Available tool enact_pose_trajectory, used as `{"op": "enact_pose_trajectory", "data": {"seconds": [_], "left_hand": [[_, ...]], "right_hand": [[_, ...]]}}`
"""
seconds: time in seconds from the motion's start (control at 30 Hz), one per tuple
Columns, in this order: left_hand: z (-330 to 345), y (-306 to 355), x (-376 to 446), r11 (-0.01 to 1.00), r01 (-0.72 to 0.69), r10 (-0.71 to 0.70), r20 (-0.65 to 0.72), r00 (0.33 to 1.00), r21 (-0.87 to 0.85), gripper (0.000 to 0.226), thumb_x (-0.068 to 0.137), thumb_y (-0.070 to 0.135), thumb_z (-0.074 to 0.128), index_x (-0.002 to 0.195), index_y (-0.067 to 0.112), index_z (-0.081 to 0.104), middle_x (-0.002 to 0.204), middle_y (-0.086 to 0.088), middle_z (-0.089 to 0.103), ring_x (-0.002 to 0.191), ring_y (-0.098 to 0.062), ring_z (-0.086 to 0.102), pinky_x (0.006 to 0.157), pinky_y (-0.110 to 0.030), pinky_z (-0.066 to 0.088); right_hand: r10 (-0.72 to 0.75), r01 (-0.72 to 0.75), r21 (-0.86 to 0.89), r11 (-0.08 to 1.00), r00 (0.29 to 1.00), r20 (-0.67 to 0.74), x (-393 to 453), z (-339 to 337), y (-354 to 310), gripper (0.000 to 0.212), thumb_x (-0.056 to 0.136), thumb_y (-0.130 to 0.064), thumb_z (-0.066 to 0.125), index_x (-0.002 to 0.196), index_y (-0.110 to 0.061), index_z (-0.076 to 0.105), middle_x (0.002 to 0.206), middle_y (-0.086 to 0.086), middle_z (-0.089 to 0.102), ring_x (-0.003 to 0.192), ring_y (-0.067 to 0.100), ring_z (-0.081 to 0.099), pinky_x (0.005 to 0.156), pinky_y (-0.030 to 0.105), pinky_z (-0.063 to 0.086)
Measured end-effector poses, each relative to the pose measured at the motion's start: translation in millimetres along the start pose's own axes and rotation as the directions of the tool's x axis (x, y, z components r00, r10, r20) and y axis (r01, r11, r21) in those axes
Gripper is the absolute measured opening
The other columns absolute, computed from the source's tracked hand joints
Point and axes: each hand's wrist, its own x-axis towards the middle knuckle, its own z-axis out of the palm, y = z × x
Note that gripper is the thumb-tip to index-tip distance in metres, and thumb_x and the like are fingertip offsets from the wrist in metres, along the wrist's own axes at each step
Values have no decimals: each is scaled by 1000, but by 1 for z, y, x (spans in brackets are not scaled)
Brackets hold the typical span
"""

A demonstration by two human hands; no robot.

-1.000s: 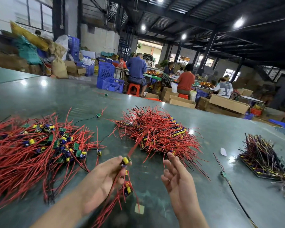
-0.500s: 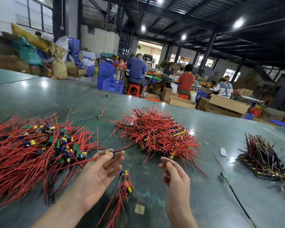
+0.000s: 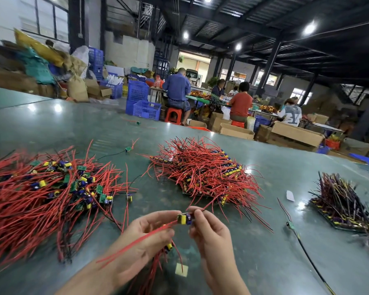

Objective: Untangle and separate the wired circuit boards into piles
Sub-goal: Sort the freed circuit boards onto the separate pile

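Observation:
A small circuit board (image 3: 184, 218) with yellow and blue capacitors and red wires is held between both hands above the green table (image 3: 254, 262). My left hand (image 3: 141, 241) pinches its left end, its red wires trailing back over that hand. My right hand (image 3: 211, 233) pinches its right end. A few more wired boards (image 3: 168, 246) lie under my left hand. A big tangled heap of red-wired boards (image 3: 41, 199) covers the left. A neater stacked pile (image 3: 205, 173) sits at centre.
A pile of purple and yellow wired boards (image 3: 341, 205) lies at the right. A lone board with a black wire (image 3: 291, 225) rests right of my hands. Loose boards (image 3: 128, 149) lie farther back. People sit at tables beyond the far edge, among boxes and blue crates (image 3: 146, 109).
My hands came together: the right hand, open before, now pinches the board that the left hand lifted. The board moved right, toward the middle between my hands.

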Motion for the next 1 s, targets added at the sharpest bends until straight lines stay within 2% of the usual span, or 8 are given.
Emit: {"op": "enact_pose_trajectory", "data": {"seconds": [0.1, 0.2, 0.33, 0.57, 0.63, 0.8, 0.9, 1.0], "left_hand": [[0, 2, 0, 993, 93, -91, 27, 995, -76, 26, 75, 9, 63, 97, 2, 73, 92, -17, 71, 70, -20, 69, 61, -26, 58], [4, 4, -2, 987, 150, -153, 56, 987, 50, 21, 73, 16, 72, 88, 2, 74, 86, -19, 69, 65, -18, 68, 56, -23, 57], [7, 4, -4, 959, 186, -189, -6, 982, 216, 18, 66, 8, 70, 80, 0, 63, 70, -16, 68, 51, -13, 64, 45, -18, 51], [11, 4, -9, 933, 193, -212, 31, 977, 302, 43, 67, 27, 81, 95, -2, 66, 80, -18, 70, 57, -17, 65, 47, -21, 50], [13, 3, -9, 933, 185, -198, 10, 980, 307, 40, 71, 33, 72, 92, -1, 66, 76, -19, 69, 54, -19, 64, 45, -21, 48], [15, 7, -8, 929, 142, -156, 14, 988, 341, 32, 74, 27, 64, 88, -2, 66, 72, -19, 68, 52, -19, 63, 45, -21, 47], [16, 7, -8, 923, 120, -134, 14, 991, 366, 31, 75, 27, 64, 88, -2, 66, 72, -20, 67, 51, -19, 62, 45, -21, 47], [17, 8, -8, 915, 118, -139, 27, 990, 385, 32, 75, 27, 64, 86, -3, 65, 70, -19, 67, 50, -19, 62, 44, -21, 47]], "right_hand": [[34, -34, 6, 999, 999, 1, 3, -6, -2, 15, 73, -19, 66, 78, -11, 77, 67, 3, 62, 54, 5, 50, 54, 13, 45], [-13, 24, -233, 972, 999, 48, 3, -4, -1, 16, 83, -9, 64, 75, -15, 77, 62, 1, 61, 52, 5, 45, 52, 14, 39], [12, -6, -216, 976, 1000, 23, 1, -2, 0, 17, 84, -6, 64, 74, -13, 76, 59, -2, 61, 49, 5, 43, 49, 14, 36], [-32, 72, -331, 941, 992, 125, -1, -1, -5, 30, 82, 4, 63, 62, -17, 72, 60, 0, 69, 53, 2, 56, 54, 13, 43], [-41, 85, -352, 932, 991, 129, -2, 1, -5, 34, 82, 5, 64, 59, -19, 72, 61, -3, 70, 56, 0, 59, 55, 12, 44], [-82, 84, -291, 953, 996, 21, -5, 6, 1, 25, 81, 2, 66, 64, -15, 74, 61, 0, 69, 56, 3, 59, 55, 15, 46], [-39, 33, -232, 972, 999, -25, -6, 8, 2, 20, 81, 1, 66, 65, -9, 72, 49, -2, 59, 43, 3, 48, 44, 13, 38], [-19, -11, -159, 987, 983, -185, 1, 0, 4, 15, 81, -3, 68, 68, -8, 73, 48, -4, 47, 44, 5, 34, 43, 14, 28]]}}
